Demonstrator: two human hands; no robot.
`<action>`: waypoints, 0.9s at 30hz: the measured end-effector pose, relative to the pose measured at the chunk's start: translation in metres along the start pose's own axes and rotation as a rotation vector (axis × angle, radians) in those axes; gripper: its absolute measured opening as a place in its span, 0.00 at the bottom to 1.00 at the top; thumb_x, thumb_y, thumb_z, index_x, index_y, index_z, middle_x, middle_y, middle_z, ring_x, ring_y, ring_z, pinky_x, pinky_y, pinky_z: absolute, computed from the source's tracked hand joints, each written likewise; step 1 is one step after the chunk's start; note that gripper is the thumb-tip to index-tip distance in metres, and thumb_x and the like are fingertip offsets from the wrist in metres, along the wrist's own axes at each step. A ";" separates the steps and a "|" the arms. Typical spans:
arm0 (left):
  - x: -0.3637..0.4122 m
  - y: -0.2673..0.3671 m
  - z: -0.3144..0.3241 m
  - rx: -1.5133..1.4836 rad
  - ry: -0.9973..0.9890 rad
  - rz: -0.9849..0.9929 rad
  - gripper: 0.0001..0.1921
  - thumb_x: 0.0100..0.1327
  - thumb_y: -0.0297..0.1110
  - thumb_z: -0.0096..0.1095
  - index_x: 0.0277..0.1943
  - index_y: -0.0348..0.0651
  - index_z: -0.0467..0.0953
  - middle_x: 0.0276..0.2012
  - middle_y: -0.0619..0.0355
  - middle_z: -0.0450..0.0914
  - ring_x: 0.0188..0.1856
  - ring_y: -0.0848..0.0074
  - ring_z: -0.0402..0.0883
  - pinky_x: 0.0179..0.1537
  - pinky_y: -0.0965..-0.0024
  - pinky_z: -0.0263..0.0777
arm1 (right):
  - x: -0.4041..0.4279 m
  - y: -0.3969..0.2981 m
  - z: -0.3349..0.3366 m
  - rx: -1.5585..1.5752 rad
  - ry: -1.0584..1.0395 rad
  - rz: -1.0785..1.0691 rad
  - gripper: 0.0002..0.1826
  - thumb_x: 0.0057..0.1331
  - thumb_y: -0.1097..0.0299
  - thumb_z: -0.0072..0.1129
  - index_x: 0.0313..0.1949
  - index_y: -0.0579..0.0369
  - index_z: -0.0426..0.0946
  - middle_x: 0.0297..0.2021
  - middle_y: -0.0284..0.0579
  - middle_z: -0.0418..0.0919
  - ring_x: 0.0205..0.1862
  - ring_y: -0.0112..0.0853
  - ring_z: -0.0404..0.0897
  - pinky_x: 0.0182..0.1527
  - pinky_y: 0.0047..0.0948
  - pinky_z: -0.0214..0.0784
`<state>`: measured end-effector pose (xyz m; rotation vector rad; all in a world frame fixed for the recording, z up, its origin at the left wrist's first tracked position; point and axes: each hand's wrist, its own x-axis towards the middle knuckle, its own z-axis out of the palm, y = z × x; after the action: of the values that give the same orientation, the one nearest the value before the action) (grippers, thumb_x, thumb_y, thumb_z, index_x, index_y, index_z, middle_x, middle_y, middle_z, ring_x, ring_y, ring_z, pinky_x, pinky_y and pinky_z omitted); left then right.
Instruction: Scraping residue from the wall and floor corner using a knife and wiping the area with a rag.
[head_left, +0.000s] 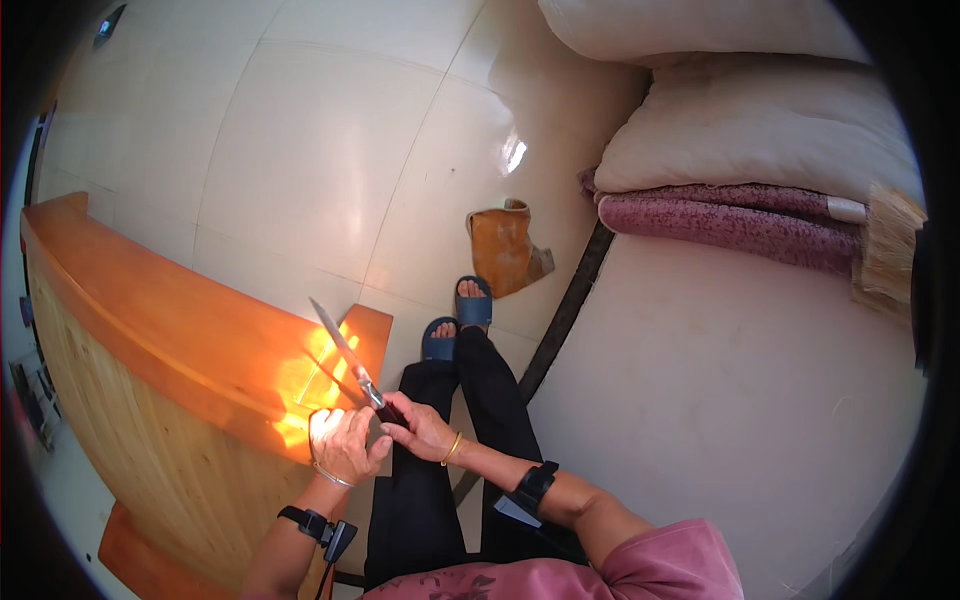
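My right hand is shut around the dark handle of a knife. The bare blade slants up and left above the orange-brown wooden ledge, its tip near the ledge's far edge. Close beside the handle, my left hand rests at the near end of the ledge with bent fingers and the thumb apart. Its fingertips are partly hidden, so I cannot tell whether it grips the wood. Bright sunlight falls on the ledge by both hands, with a shadow of the knife across it.
Pale wood panelling drops below the ledge. A brown scrap of sheet material lies on the tiled floor beyond my blue slippers. On the right is a pale bed-like surface with folded purple fabric and white bedding.
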<state>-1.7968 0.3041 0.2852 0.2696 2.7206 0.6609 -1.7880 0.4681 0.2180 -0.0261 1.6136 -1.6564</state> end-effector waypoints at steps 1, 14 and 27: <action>0.003 0.002 -0.001 -0.007 0.035 -0.027 0.23 0.59 0.57 0.49 0.33 0.42 0.76 0.21 0.56 0.73 0.25 0.63 0.72 0.36 0.61 0.59 | -0.004 -0.004 0.003 0.012 -0.007 0.016 0.24 0.59 0.68 0.57 0.55 0.53 0.63 0.34 0.52 0.76 0.39 0.48 0.78 0.40 0.38 0.69; 0.016 0.008 0.016 0.031 0.124 -0.242 0.09 0.51 0.35 0.59 0.20 0.42 0.72 0.18 0.54 0.73 0.24 0.61 0.72 0.34 0.61 0.60 | 0.013 -0.009 -0.035 0.363 -0.438 0.157 0.13 0.60 0.67 0.62 0.44 0.55 0.76 0.30 0.33 0.79 0.32 0.16 0.74 0.36 0.19 0.69; 0.010 0.004 0.000 0.113 0.202 -0.213 0.10 0.51 0.40 0.58 0.24 0.43 0.76 0.12 0.59 0.68 0.17 0.70 0.68 0.28 0.65 0.61 | 0.030 0.060 -0.146 0.245 0.130 0.442 0.15 0.61 0.69 0.59 0.47 0.51 0.71 0.33 0.33 0.75 0.31 0.21 0.76 0.30 0.20 0.70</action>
<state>-1.8059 0.3103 0.2843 -0.0657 2.9281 0.4984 -1.8545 0.5816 0.1248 0.5354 1.3722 -1.5127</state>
